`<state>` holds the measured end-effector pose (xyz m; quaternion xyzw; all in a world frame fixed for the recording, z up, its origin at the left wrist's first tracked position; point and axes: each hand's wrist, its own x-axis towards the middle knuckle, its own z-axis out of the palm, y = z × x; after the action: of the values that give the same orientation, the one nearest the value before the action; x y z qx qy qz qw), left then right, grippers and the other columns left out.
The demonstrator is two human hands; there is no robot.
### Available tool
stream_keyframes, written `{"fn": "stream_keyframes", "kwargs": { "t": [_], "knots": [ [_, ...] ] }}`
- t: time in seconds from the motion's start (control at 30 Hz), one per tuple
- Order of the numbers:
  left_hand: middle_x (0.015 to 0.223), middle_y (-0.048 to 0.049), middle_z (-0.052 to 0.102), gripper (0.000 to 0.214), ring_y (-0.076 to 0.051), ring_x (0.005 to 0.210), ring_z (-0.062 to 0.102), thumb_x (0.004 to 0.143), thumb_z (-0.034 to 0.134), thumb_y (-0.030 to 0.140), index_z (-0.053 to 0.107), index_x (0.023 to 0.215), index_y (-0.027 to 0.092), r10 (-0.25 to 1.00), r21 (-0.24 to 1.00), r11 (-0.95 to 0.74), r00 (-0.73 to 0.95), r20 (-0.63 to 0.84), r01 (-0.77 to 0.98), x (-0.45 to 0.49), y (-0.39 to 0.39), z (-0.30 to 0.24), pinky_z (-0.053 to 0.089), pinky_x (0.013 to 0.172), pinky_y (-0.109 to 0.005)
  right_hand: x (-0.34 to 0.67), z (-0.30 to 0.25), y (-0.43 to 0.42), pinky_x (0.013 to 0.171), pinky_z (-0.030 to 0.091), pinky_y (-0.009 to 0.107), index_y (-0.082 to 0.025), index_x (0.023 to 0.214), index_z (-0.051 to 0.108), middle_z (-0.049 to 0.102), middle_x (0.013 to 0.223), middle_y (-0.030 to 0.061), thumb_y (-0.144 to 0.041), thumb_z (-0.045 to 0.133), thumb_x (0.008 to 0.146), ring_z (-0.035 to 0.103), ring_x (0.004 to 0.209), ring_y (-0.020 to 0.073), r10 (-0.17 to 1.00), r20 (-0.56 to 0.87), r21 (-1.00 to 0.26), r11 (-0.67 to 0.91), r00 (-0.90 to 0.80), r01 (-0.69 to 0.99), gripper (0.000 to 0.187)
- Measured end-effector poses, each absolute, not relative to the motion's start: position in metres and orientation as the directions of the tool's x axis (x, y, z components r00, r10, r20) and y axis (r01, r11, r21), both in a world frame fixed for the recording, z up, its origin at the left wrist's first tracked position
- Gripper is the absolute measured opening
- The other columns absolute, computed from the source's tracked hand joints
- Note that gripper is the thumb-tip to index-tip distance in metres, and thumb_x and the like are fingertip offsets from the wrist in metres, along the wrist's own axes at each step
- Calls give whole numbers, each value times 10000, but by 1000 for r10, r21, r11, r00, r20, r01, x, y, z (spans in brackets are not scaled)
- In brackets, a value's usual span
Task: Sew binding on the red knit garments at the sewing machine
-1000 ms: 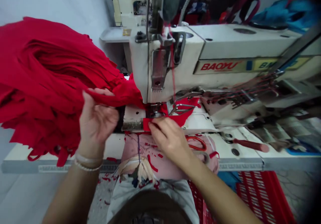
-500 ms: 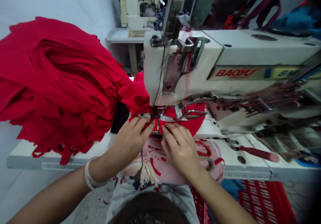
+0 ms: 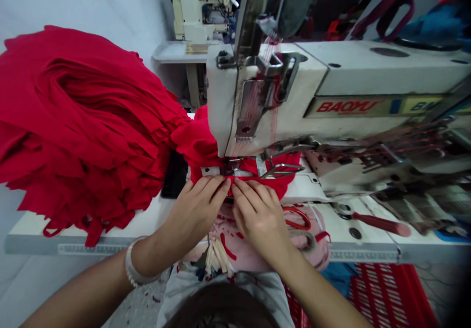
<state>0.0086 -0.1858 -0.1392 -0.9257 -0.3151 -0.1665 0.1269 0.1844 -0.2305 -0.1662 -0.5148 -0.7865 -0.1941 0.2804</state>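
Red fabric [image 3: 198, 141] lies around and under the needle area of a white sewing machine [image 3: 257, 107]. At its near edge, just in front of the presser foot [image 3: 232, 163], my left hand [image 3: 202, 203] pinches the cloth from the left. My right hand [image 3: 259, 210] grips the same edge from the right, its fingertips almost touching those of the left. Both thumbs are largely hidden. Red threads run down the machine head to the needles. To the right of the foot is a bent metal wire guide [image 3: 283, 171].
A tall stack of red fabric pieces [image 3: 84, 122] fills the left side, with a dark flat object [image 3: 174, 176] beside it. Orange-handled scissors [image 3: 300, 217] and a red-handled tool [image 3: 379, 223] lie to the right. Behind stands another sewing machine [image 3: 202, 12]; below right is a red crate [image 3: 386, 293].
My hands have come closer together at the fabric's edge, covering the gap where a metal part showed between them. The view has shifted slightly.
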Motion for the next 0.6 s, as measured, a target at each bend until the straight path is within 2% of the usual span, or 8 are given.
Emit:
{"fn": "stream_keyframes", "kwargs": {
  "t": [0.23,0.6],
  "knots": [
    [1250,-104,623,354,-238,1066,559,975,426,137,592,1286,102,542,-91,-780,742,394,619,8,-182,-140,464,798,-349,183,-164,-229,886,419,419,-68,1185,662,678,1202,116,-175,528,928,518,1067,274,736,615,-19,371,-281,928,309],
    [1235,-150,626,309,-270,1039,590,953,415,102,610,1190,67,549,-143,-753,732,403,642,14,-179,-140,508,795,-373,182,-160,-216,850,405,408,-78,1195,657,687,1187,103,-180,514,933,536,1035,256,764,592,-40,346,-257,937,316]
  ]
}}
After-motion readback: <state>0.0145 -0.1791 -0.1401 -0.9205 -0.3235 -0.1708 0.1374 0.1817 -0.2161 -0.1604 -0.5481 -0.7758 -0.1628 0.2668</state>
